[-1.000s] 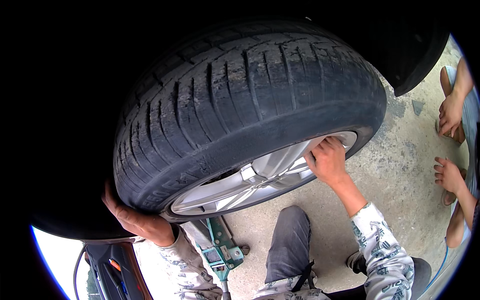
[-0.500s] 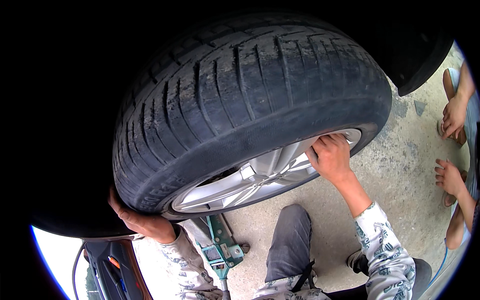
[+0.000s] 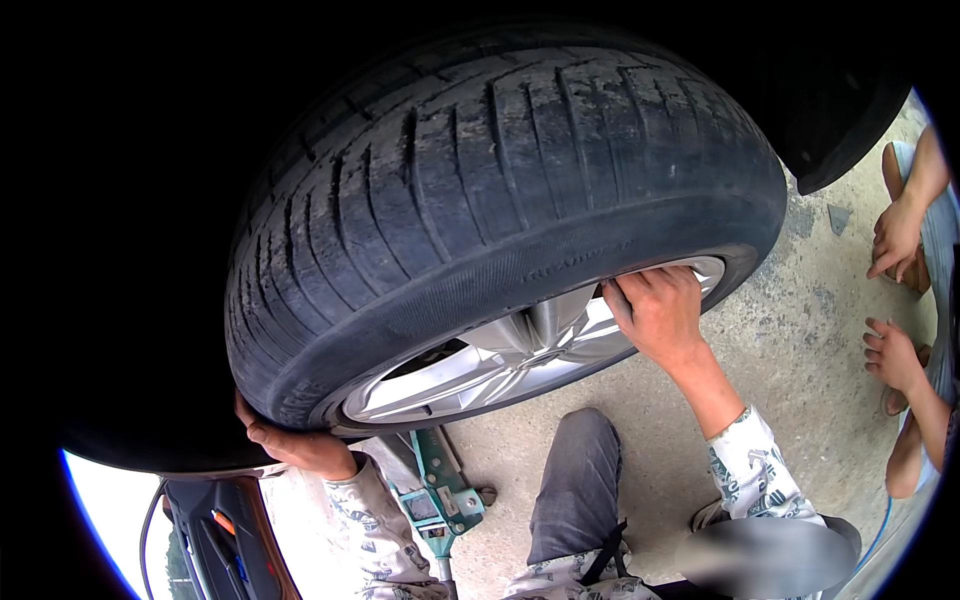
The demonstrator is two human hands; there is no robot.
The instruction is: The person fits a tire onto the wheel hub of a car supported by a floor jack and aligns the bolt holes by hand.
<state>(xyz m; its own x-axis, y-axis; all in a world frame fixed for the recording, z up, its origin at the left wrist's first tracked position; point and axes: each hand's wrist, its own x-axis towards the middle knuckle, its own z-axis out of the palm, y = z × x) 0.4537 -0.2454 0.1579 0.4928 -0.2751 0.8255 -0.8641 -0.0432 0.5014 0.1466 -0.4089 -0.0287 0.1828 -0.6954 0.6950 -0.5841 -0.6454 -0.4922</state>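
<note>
A worn black tire [image 3: 500,150] with a silver multi-spoke rim [image 3: 470,380] fills the middle of my view, tilted with the spoked face toward the lower side. My left hand [image 3: 300,450] grips the tire at its lower left edge, its fingertips curled up along the dark side and partly hidden. My right hand [image 3: 655,310] is closed on the rim at the upper right of the spokes, fingertips tucked inside it and out of sight. Both my forearms, in patterned sleeves, come from below.
A green floor jack [image 3: 438,505] stands under the wheel beside my knee [image 3: 575,480]. Dark bodywork [image 3: 840,130] overhangs at upper right. A co-worker's hands [image 3: 900,240] hang at the right edge, near a blue hose [image 3: 870,540]. A black tool case [image 3: 225,530] sits at lower left.
The tire has turned slightly, its sidewall lettering and spokes shifting. My left hand has moved a little right along the tire; my right hand has edged slightly up with the rim.
</note>
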